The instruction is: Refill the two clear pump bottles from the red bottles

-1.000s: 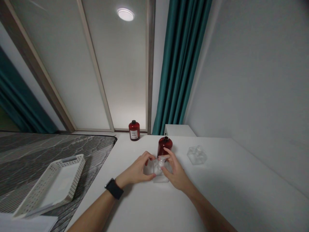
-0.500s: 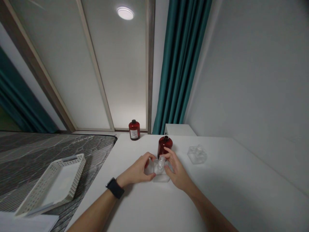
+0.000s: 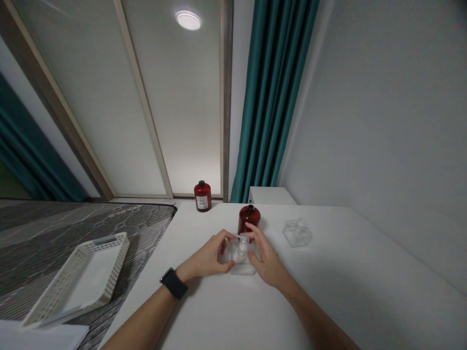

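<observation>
Between my two hands a clear bottle (image 3: 240,253) with a small rounded top lies or stands on the white table; its exact shape is hard to make out. My left hand (image 3: 211,253) curls around its left side, thumb low and fingers near the top. My right hand (image 3: 266,257) grips it from the right, with the thumb and fingers around the small top. Just behind the hands stands an uncapped dark red bottle (image 3: 249,218), its lower part hidden by my right fingers. A similar clear hexagonal bottle (image 3: 296,233) rests farther right.
At the far left table edge stands a capped red bottle (image 3: 203,196) with a white label. To the left, below the table (image 3: 233,316), a white perforated basket (image 3: 118,262) sits on the grey floor. A white cabinet (image 3: 272,195) is behind the table.
Both hands stay around the clear bottle, with only a slight shift of the right fingers near its top. The other objects have not moved.
</observation>
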`<state>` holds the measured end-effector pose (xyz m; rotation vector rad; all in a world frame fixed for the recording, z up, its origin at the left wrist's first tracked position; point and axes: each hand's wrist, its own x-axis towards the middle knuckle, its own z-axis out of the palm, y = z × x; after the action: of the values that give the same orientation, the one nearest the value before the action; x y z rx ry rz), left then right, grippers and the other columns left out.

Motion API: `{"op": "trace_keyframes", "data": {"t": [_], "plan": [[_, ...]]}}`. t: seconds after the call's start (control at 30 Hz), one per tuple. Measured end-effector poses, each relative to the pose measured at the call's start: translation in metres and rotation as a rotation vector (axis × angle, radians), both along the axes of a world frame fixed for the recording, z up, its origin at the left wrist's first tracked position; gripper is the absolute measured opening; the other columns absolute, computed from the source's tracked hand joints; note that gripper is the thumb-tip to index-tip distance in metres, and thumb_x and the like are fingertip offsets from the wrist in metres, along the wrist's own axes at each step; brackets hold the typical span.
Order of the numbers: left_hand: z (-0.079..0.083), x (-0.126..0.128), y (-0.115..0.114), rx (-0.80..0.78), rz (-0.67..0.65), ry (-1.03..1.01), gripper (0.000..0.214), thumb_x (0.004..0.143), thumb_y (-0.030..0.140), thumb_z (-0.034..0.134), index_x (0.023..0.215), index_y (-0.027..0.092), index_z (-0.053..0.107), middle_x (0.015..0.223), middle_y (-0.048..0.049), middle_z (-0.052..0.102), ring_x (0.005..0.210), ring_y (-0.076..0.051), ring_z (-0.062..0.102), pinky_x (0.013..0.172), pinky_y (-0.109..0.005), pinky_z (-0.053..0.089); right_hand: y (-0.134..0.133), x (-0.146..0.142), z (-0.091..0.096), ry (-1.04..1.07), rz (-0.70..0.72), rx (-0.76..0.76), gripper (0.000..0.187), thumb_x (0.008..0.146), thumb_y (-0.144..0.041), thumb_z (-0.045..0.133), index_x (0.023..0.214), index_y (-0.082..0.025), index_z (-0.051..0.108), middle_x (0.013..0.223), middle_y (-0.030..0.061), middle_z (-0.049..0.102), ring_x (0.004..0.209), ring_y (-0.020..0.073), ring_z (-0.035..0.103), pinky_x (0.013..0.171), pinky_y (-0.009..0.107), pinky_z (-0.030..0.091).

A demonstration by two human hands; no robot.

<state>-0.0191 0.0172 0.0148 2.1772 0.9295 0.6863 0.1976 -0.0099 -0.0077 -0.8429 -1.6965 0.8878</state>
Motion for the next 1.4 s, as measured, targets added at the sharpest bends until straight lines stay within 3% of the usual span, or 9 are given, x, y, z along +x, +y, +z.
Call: {"op": "trace_keyframes", "data": {"t": [0.17, 0.33, 0.77, 0.87, 1.07, 1.4], "plan": [[-0.0029, -0.0005, 0.0014, -0.008, -0.007, -0.011, 0.048, 0.071, 0.019, 0.069, 0.115, 0.021, 0.049, 0.101, -0.0025, 0.055, 0.088, -0.020, 0.053, 0.083, -0.035, 0.046, 0.0006, -0.0007, -0.0019, 0.034, -0.027, -0.012, 0.066, 0.083, -0.009, 0.051, 0.145, -0.029, 0.036, 0.107, 0.0036, 0.056, 0.111, 0.0196, 0.057, 0.112, 0.043, 0.037], [-0.0041, -0.0006, 0.0023, -0.012, -0.016, -0.015, 0.048, 0.071, 0.019, 0.069, 0.114, 0.020, 0.049, 0.101, -0.0021, 0.055, 0.088, -0.020, 0.052, 0.083, -0.035, 0.045, 0.0000, -0.0015, -0.0013, 0.033, 0.008, -0.042, 0.077, 0.078, -0.004, 0.047, 0.148, -0.030, 0.030, 0.112, 0.0044, 0.057, 0.118, 0.0201, 0.054, 0.113, 0.045, 0.033], [-0.0012, -0.0004, 0.0006, -0.013, -0.026, -0.032, 0.047, 0.072, 0.018, 0.068, 0.115, 0.020, 0.049, 0.099, -0.0012, 0.054, 0.088, -0.020, 0.053, 0.082, -0.034, 0.044, 0.0010, 0.0002, -0.0040, 0.015, -0.020, -0.051, 0.081, 0.072, -0.001, 0.047, 0.146, -0.032, 0.034, 0.108, 0.0031, 0.056, 0.111, 0.0198, 0.056, 0.110, 0.044, 0.036], [0.0005, 0.0003, 0.0000, -0.021, -0.024, -0.030, 0.047, 0.072, 0.018, 0.068, 0.115, 0.020, 0.048, 0.098, -0.0011, 0.053, 0.088, -0.020, 0.053, 0.084, -0.035, 0.044, 0.0010, 0.0006, -0.0040, -0.001, -0.013, -0.043, 0.080, 0.073, -0.001, 0.047, 0.146, -0.032, 0.034, 0.116, 0.0043, 0.056, 0.118, 0.0203, 0.053, 0.113, 0.045, 0.032], [-0.0015, -0.0003, 0.0008, -0.035, -0.021, -0.017, 0.048, 0.072, 0.019, 0.069, 0.115, 0.019, 0.048, 0.099, -0.0024, 0.054, 0.089, -0.021, 0.053, 0.084, -0.036, 0.045, 0.0001, 0.0000, -0.0015, -0.012, -0.023, -0.057, 0.078, 0.073, -0.002, 0.047, 0.145, -0.030, 0.034, 0.113, 0.0046, 0.057, 0.114, 0.0203, 0.056, 0.111, 0.045, 0.035], [-0.0005, 0.0007, 0.0004, -0.044, -0.029, -0.033, 0.046, 0.073, 0.019, 0.068, 0.114, 0.020, 0.048, 0.096, -0.0004, 0.052, 0.086, -0.019, 0.052, 0.081, -0.033, 0.044, -0.0009, 0.0001, 0.0024, -0.025, 0.014, -0.062, 0.069, 0.085, -0.011, 0.056, 0.147, -0.031, 0.033, 0.127, 0.0082, 0.060, 0.125, 0.0221, 0.054, 0.113, 0.045, 0.034]]}}
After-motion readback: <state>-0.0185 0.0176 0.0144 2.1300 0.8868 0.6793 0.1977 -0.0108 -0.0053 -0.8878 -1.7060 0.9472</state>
